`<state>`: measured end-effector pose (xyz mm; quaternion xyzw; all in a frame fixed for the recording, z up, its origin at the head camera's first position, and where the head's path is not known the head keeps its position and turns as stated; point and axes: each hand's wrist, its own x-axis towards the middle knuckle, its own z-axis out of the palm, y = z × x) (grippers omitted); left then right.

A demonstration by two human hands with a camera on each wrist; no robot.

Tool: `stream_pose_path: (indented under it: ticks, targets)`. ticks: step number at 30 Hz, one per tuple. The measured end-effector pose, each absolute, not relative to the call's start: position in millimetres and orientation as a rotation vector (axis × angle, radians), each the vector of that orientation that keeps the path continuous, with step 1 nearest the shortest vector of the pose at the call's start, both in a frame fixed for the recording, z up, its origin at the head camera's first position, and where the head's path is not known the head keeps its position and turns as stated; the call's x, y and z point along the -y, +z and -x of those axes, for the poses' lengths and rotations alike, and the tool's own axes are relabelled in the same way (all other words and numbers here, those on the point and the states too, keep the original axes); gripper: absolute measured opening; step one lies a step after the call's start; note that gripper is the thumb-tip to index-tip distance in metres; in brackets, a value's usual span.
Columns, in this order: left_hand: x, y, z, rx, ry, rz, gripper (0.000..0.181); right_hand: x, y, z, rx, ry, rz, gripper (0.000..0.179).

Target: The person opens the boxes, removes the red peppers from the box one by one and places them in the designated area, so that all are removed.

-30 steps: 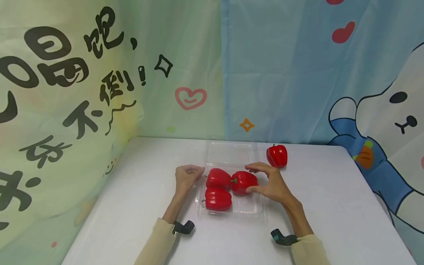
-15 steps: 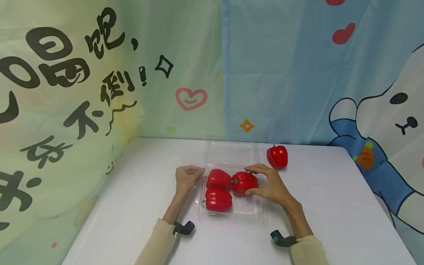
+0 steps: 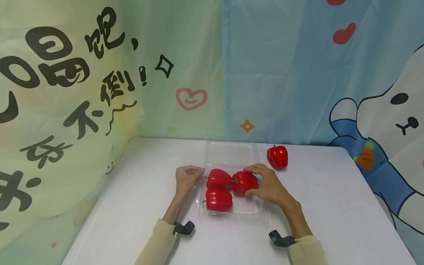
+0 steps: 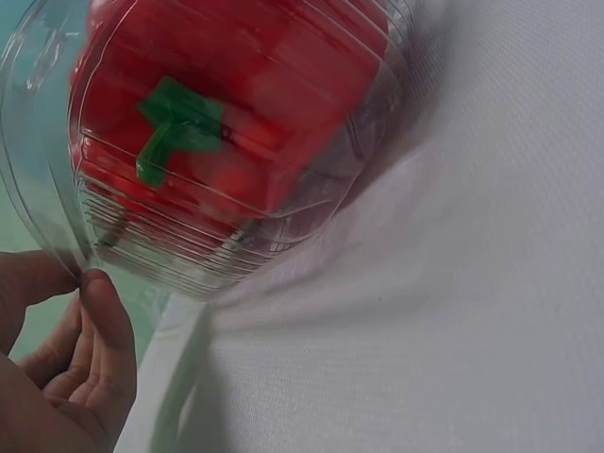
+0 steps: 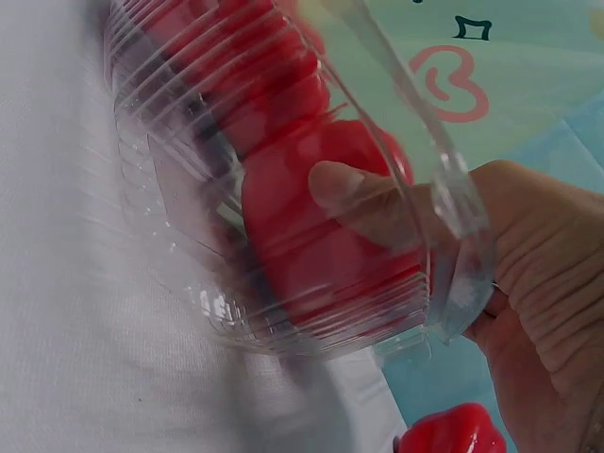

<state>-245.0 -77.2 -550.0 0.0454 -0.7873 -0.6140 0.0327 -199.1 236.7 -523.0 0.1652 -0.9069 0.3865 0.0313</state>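
A clear plastic clamshell box (image 3: 246, 209) lies with its lid (image 3: 230, 154) folded back on the table. Three red bell peppers are in its base: one at the back left (image 3: 218, 179), one at the front left (image 3: 219, 200) and one at the back right (image 3: 245, 183). My left hand (image 3: 187, 179) pinches the box's rim between thumb and forefinger, plainest in the left wrist view (image 4: 71, 349). With my right hand (image 3: 269, 186) I hold the back-right pepper; in the right wrist view its thumb (image 5: 363, 193) lies against that pepper (image 5: 316, 226), while the other fingertips are hidden.
Another red bell pepper (image 3: 277, 157) stands on the white table (image 3: 331, 198), behind my right hand. A printed curtain (image 3: 265, 73) hangs along the table's back edge. Each wrist carries a dark camera mount, such as the right one (image 3: 281, 239).
My right hand has shifted slightly left and its thumb and fingers sit closer round the back-right pepper. The left hand, the box and the other peppers look unmoved.
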Motion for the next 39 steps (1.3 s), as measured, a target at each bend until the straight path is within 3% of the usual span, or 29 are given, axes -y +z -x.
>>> stream_pose_path:
  ticks: [39]
  targets:
    - [77.4, -551.4, 244.7, 2.406, -1.879, -0.097, 0.02, -231.4, -519.2, 197.5, 2.702, 1.226, -0.528, 0.084]
